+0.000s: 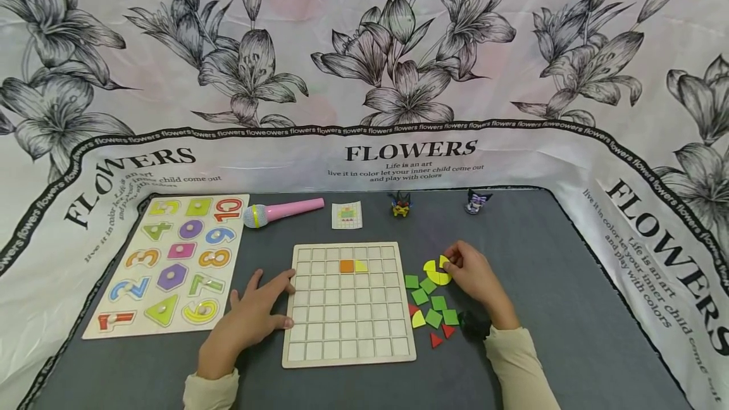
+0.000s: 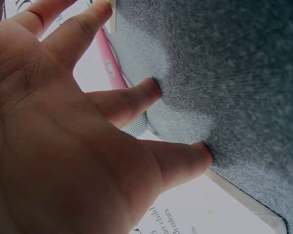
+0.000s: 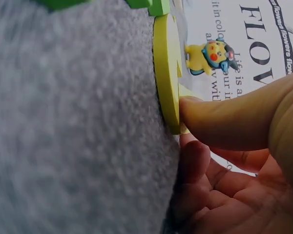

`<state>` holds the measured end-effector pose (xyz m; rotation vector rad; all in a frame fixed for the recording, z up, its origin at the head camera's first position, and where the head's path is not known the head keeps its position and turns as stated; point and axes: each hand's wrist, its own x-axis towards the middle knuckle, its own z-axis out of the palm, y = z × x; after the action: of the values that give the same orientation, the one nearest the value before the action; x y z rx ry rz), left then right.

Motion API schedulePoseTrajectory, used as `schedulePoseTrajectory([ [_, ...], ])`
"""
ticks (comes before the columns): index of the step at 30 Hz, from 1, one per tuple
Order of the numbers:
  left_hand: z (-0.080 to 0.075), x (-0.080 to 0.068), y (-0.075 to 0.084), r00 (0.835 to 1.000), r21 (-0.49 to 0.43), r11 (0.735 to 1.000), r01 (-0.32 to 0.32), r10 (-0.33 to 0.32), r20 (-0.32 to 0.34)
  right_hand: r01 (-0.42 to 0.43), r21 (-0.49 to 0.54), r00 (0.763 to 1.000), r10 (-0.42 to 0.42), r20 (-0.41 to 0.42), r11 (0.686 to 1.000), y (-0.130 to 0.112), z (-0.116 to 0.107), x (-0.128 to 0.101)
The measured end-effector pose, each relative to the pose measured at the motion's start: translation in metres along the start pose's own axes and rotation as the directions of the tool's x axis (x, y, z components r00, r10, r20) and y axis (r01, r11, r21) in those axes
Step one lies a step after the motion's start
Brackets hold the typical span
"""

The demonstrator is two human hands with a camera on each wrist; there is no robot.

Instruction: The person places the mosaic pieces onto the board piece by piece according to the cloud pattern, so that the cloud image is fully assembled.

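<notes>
A pale wooden grid board [image 1: 347, 334] lies in the middle of the grey cloth. It holds an orange square [image 1: 347, 266] and a yellow quarter-round [image 1: 361, 266] side by side in its second row. My left hand [image 1: 256, 312] lies flat with spread fingers [image 2: 136, 100] on the cloth, fingertips at the board's left edge. To the right of the board my right hand [image 1: 469, 274] pinches a yellow curved piece [image 1: 436, 271] at its edge; the thumb [image 3: 219, 122] presses the yellow piece [image 3: 166, 73]. Loose green squares [image 1: 428, 299] and red triangles [image 1: 441, 336] lie just below.
A number puzzle board [image 1: 171, 258] lies at the left. A pink toy microphone [image 1: 281, 212], a small pattern card [image 1: 347, 215] and two little figures [image 1: 401, 204] [image 1: 477, 201] stand along the back. Flower-printed cloth rises behind and beside the table.
</notes>
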<state>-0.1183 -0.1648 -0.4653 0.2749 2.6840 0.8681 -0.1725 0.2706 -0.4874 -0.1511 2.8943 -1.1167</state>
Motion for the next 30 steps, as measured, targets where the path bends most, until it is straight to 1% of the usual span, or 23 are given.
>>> schedulePoseTrajectory([
  [2, 0.000, -0.001, 0.000, 1.000, -0.008, 1.000, 0.000, 0.000, 0.002, 0.012, -0.004, 1.000, -0.012, -0.020, 1.000, 0.004, 0.001, 0.001],
  [7, 0.000, 0.002, 0.000, 1.000, -0.015, 1.000, -0.012, 0.012, 0.004, 0.025, -0.030, 0.997, -0.028, -0.077, 0.999, 0.003, -0.003, -0.003],
  [9, 0.000, 0.002, 0.001, 1.000, -0.010, 1.000, -0.011, 0.011, 0.003, 0.022, -0.028, 0.996, -0.024, -0.087, 0.999, -0.003, -0.005, -0.005],
  [12, -0.002, 0.000, 0.001, 1.000, -0.004, 1.000, -0.005, 0.005, 0.000, 0.049, -0.019, 0.995, -0.050, -0.091, 0.999, -0.009, -0.004, -0.004],
  [14, -0.003, -0.001, 0.001, 1.000, -0.005, 1.000, -0.004, 0.004, -0.002, 0.069, 0.001, 0.994, -0.069, -0.079, 0.998, -0.016, -0.001, -0.002],
  [21, -0.002, -0.001, 0.000, 1.000, -0.009, 1.000, -0.007, 0.007, 0.000, 0.142, 0.105, 0.990, -0.144, 0.008, 0.984, -0.042, 0.013, 0.002],
  [26, -0.002, 0.000, -0.001, 1.000, -0.014, 1.000, -0.009, 0.009, 0.005, 0.194, 0.134, 0.977, -0.204, 0.061, 0.972, -0.057, 0.030, 0.004],
  [30, -0.001, 0.000, -0.002, 1.000, -0.015, 1.000, -0.005, 0.005, 0.006, 0.236, 0.132, 0.958, -0.253, 0.137, 0.963, -0.068, 0.044, 0.005],
])
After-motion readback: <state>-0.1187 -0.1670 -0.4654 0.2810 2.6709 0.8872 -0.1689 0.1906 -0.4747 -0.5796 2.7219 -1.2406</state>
